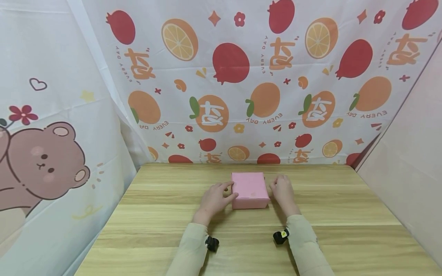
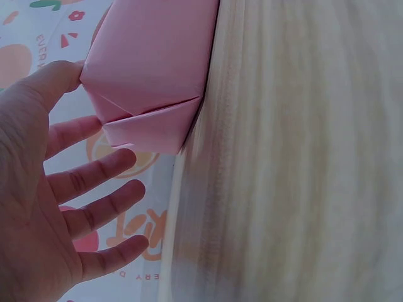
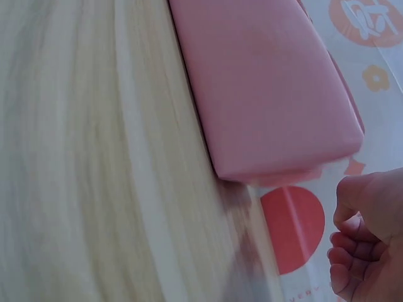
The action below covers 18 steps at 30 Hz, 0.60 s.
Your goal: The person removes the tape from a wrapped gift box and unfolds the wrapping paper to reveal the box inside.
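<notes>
A pink paper-wrapped box (image 1: 249,185) sits on the wooden table toward its far side. Its left end, in the left wrist view, has a folded triangular paper flap (image 2: 151,126). At that end my left hand (image 1: 215,199) has its thumb and index fingertip at the box's edges, the other fingers spread and fairly straight. Off the box's right end is my right hand (image 3: 371,233), fingers curled in and thumb bent against them, with nothing seen in it. A bit of paper at the right end (image 3: 289,177) looks blurred in the right wrist view.
The wooden table (image 1: 155,230) reaches back to a fruit-print curtain (image 1: 231,96). A white curtain with a bear print (image 1: 45,165) hangs at the left, and a pale wall (image 1: 407,153) stands at the right. Each sleeve carries a small black wrist camera (image 1: 212,243).
</notes>
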Motion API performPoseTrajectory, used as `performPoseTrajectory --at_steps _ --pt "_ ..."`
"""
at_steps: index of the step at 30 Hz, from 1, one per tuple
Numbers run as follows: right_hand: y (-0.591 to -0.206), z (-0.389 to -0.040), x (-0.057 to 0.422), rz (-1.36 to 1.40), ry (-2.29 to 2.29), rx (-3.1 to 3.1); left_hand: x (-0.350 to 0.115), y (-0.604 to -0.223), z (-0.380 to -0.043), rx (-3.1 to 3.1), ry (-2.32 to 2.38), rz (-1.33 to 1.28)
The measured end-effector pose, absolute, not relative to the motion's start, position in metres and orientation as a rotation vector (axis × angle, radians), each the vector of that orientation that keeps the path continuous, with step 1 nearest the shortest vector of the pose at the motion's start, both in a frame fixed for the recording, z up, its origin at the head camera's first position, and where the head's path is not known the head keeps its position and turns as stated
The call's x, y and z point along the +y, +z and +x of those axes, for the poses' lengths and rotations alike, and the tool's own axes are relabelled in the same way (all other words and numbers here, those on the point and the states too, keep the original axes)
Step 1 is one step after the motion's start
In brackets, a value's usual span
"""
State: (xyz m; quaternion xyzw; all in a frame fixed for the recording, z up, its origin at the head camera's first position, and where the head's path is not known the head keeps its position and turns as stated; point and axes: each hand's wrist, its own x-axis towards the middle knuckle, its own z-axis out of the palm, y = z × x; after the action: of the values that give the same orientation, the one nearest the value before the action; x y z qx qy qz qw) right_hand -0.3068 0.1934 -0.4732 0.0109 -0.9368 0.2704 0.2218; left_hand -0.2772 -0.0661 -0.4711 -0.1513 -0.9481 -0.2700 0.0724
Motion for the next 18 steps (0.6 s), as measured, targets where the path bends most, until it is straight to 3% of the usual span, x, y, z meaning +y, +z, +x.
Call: performPoseTrajectory --at_steps 18 --pt "-0.4675 -0.3120 0.1929 -0.012 1.063 -2.765 -0.0670 -0.4688 -0.2776 -2.835 -0.836 -0.467"
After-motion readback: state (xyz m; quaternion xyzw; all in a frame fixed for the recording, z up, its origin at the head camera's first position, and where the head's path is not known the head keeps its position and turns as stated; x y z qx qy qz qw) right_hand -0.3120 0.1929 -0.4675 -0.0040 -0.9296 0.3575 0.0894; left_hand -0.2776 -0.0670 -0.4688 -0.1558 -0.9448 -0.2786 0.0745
